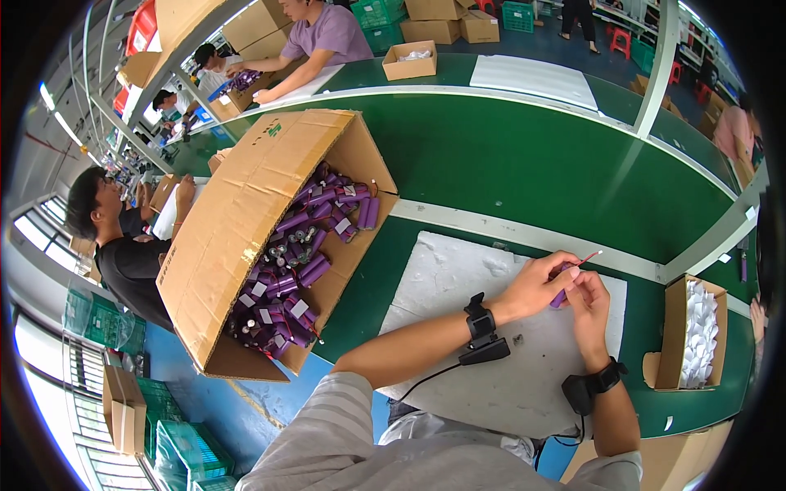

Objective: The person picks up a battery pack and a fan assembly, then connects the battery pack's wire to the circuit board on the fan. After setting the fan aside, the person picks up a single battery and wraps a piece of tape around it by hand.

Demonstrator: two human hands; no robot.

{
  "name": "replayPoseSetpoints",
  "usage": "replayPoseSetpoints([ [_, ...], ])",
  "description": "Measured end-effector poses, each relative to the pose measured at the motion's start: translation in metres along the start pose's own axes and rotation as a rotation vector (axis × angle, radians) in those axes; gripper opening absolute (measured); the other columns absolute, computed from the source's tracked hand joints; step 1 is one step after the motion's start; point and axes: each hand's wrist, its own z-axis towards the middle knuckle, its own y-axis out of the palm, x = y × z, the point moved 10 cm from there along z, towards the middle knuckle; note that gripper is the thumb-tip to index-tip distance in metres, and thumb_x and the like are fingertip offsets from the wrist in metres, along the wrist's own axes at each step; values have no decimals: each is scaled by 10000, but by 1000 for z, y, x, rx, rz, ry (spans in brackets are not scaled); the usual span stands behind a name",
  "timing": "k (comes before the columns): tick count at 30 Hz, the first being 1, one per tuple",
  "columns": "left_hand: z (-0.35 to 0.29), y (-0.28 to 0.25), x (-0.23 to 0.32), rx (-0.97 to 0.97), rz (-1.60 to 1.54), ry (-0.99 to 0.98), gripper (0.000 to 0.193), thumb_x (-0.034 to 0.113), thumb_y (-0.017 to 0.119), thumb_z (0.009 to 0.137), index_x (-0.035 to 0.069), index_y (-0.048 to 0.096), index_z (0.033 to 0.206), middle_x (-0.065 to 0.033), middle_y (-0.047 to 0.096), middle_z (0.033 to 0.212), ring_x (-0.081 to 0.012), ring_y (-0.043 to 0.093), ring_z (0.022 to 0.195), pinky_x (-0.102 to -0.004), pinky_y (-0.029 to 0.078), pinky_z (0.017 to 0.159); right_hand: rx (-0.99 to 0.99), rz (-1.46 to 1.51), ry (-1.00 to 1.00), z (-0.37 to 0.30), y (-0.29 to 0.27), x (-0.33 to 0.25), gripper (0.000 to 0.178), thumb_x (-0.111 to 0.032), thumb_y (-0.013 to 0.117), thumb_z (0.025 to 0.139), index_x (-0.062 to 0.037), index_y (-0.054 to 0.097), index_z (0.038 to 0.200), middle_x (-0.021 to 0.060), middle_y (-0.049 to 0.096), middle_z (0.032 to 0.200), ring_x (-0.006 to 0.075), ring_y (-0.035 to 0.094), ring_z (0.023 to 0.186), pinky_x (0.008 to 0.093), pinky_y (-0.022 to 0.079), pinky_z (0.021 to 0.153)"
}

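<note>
Over a white foam board [458, 327], both of my hands meet at a purple battery pack [558, 298] with a thin red wire and a small white plug. My left hand [534, 285] is closed around the pack, hiding much of it. The fingers of my right hand [591, 304] are closed against it from the other side, near the wire end. To my left a large cardboard box [246, 213] lies tipped with its open side towards me. Inside it is a heap of purple battery packs [315, 237], some with white labels and wires.
A small cardboard box [671, 335] of white pieces [701, 331] stands at the right. A pale metal rail [524, 237] crosses the green table [491, 172] behind the board. Beyond are a white sheet [532, 80] and a small carton [409, 67]. Other people work at the left and far side.
</note>
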Motion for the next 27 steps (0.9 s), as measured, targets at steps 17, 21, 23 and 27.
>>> replayPoseSetpoints([
  [17, 0, -1, 1, 8, 6, 16, 317, 263, 534, 973, 13, 562, 1166, -70, 655, 853, -114, 598, 769, -284, 496, 704, -40, -48, -11, 0, 1, 4, 140, -124, 565, 943, 9, 567, 902, 49, 619, 849, 101, 591, 749, 241, 498, 650],
  [21, -1, -2, 2, 19, -2, 27, 307, 253, 545, 968, 15, 565, 1160, -66, 651, 841, -108, 588, 748, -279, 490, 682, -44, -51, 13, 0, 5, 0, 145, -110, 546, 947, 21, 578, 894, 47, 621, 851, 98, 589, 748, 241, 491, 660],
  [23, -1, -1, 4, 20, 4, 28, 305, 253, 545, 967, 16, 566, 1159, -67, 651, 840, -108, 588, 748, -279, 490, 682, -42, -51, 13, 0, 5, 0, 144, -106, 541, 947, 23, 580, 896, 47, 623, 850, 97, 589, 746, 241, 490, 660],
  [27, -1, -1, 5, 13, 10, 16, 302, 250, 548, 965, 19, 568, 1157, -68, 650, 838, -108, 589, 750, -278, 491, 683, -33, -60, 18, -1, 4, -1, 143, -96, 529, 947, 28, 583, 901, 46, 627, 844, 96, 589, 744, 243, 489, 661],
])
